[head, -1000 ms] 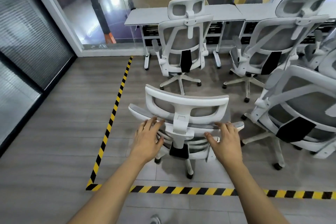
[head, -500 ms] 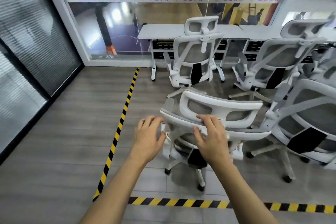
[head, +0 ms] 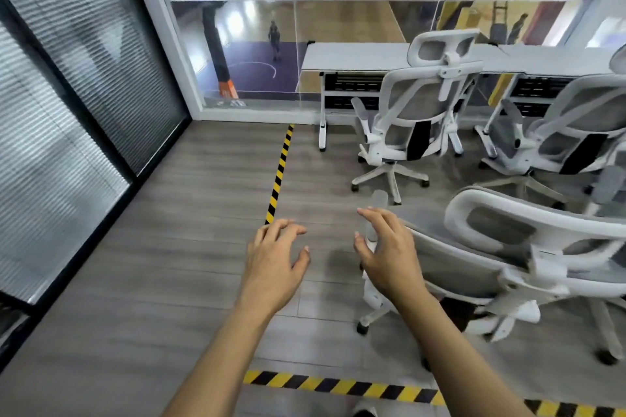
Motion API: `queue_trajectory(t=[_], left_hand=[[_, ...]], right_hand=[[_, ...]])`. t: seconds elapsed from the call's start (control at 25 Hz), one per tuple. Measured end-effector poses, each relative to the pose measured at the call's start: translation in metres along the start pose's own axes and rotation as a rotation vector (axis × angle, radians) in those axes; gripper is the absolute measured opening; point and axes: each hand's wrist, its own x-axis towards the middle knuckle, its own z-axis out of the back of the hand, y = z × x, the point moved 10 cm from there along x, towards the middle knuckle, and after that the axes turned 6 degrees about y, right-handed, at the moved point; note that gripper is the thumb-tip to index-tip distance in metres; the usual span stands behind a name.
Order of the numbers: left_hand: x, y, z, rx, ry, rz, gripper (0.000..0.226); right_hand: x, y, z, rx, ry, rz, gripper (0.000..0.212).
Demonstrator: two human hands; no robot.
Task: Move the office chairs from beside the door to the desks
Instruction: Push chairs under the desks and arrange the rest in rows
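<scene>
Standing inside the striped floor tape (head: 279, 173) — nearest chair (head: 508, 264), low right, its back toward the person, seat facing the desk (head: 355, 56) where another chair (head: 416, 118) is parked; headrest bar runs left-right. Left hand (head: 274, 264) — spread, empty, over bare floor. Right hand (head: 386, 254) — fingers apart, gripping nothing, just beside the chair's left edge. Advice: take the backrest rim with both hands, push straight deskward.

We reach both bare forearms forward and down. Our left hand (head: 275, 264) hovers palm-down, fingers loosely spread and curled, holding nothing. Our right hand (head: 386, 252) is open too, fingers spread, thumb apart.
</scene>
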Motion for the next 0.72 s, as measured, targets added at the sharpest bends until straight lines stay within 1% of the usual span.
queue_trajectory(t=[0.2, 0.4, 0.48, 0.56, 0.64, 0.72], left_hand=[[0.06, 0.042, -0.003, -0.006, 0.03, 0.006, 0.03], [0.164, 0.073, -0.015, -0.002, 0.097, -0.024, 0.032], [0.209, 0.076, -0.018, -0.002, 0.131, -0.053, 0.036], [0.257, 0.076, -0.016, -0.002, 0.12, -0.083, 0.038], [0.296, 0.076, -0.014, -0.006, 0.098, -0.099, 0.035], [0.334, 0.076, -0.018, -0.018, 0.11, -0.112, 0.03]], right_hand=[[0.067, -0.009, -0.043, -0.002, 0.017, -0.047, 0.042], [0.16, -0.043, -0.085, 0.025, 0.004, -0.124, 0.041], [0.198, -0.053, -0.091, 0.03, -0.013, -0.135, 0.041], [0.241, -0.063, -0.091, 0.023, -0.038, -0.141, 0.04], [0.276, -0.072, -0.088, 0.025, -0.068, -0.154, 0.039], [0.306, -0.077, -0.084, -0.005, -0.082, -0.162, 0.04]])
